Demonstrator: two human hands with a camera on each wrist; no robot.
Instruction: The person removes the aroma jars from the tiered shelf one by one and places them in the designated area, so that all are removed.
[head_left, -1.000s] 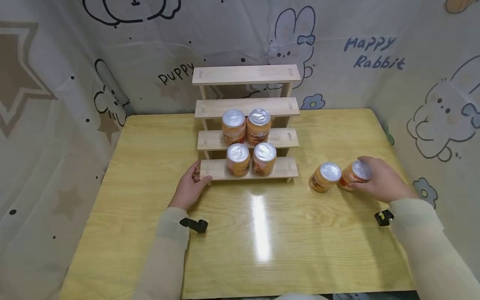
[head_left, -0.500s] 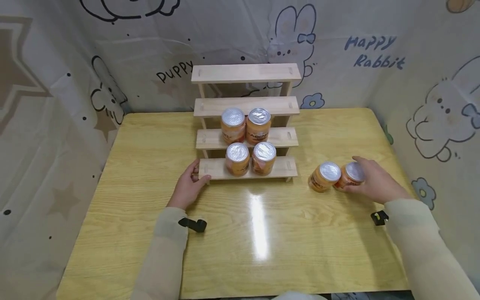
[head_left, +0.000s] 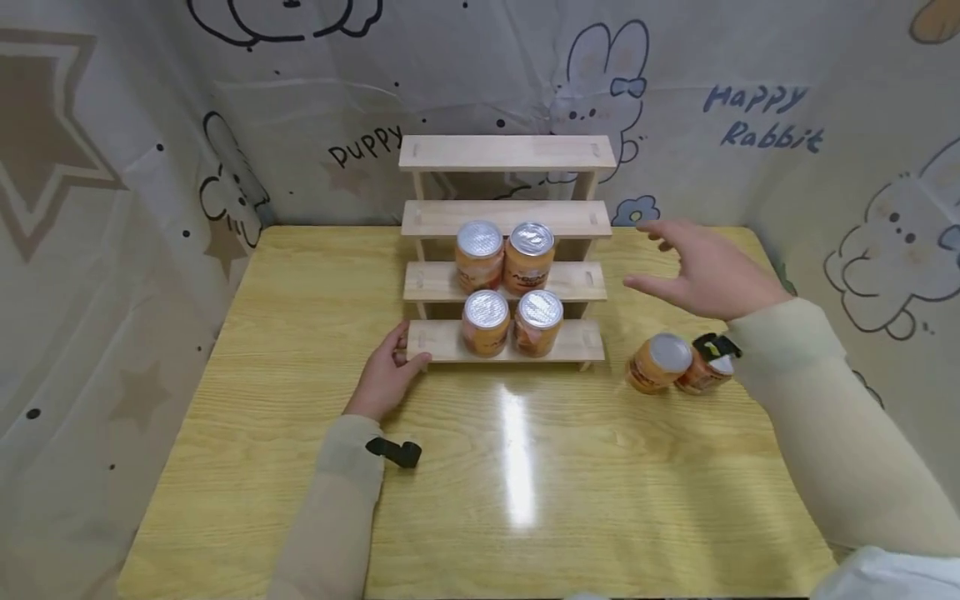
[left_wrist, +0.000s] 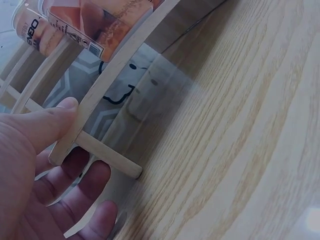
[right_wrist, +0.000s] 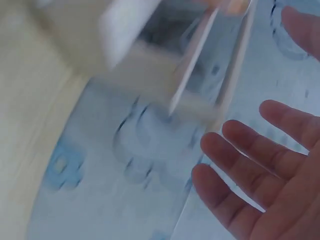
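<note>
My left hand [head_left: 384, 373] grips the left end of the lowest step of a four-tier wooden display rack [head_left: 507, 153]. In the left wrist view the thumb [left_wrist: 52, 120] lies on top of the board and the fingers curl underneath. Two orange cans with silver lids, a left one [head_left: 486, 323] and a right one [head_left: 538, 323], stand on the lowest step. Another pair, a left can [head_left: 479, 255] and a right can [head_left: 530, 257], fills the middle of the step above. My right hand [head_left: 708, 268], fingers spread and holding nothing, hovers to the right of the rack.
Two more orange cans stand close together on the wooden table [head_left: 600, 483], right of the rack: a left can [head_left: 657, 363] and a right can [head_left: 703, 373], partly hidden by the black wrist strap. Printed cloth walls [head_left: 465, 92] rise behind and beside the table.
My right hand has left the right-hand can on the table and moved up and toward the rack, fingers now spread. That can sits closer to its neighbour. The left hand keeps its grip.
</note>
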